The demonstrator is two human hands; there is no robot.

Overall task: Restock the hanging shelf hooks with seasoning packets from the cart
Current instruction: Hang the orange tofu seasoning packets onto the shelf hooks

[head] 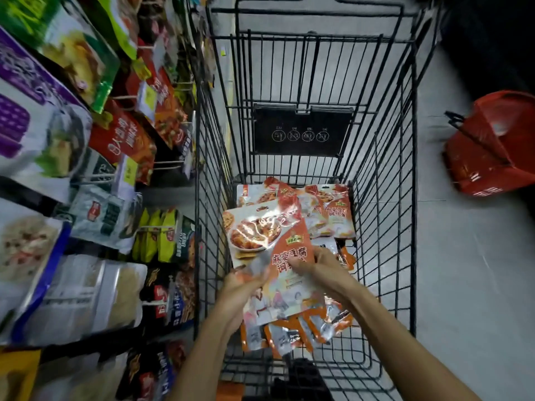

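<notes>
Black wire cart (385, 198) holds orange seasoning packets (338, 212); red basket (492, 151) on grey floor (463, 270)

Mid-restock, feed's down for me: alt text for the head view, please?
The person's left grip and right grip hold an orange seasoning packet over more packets piled in a black wire cart. Stocked shelf hooks hang at left; a red basket sits on the floor at right.

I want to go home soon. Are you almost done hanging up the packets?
Not yet. The shelf hooks on the left already carry many bags. The left hand and right hand hold one seasoning packet above the cart. More loose packets lie in the cart, waiting to be hung.
</notes>
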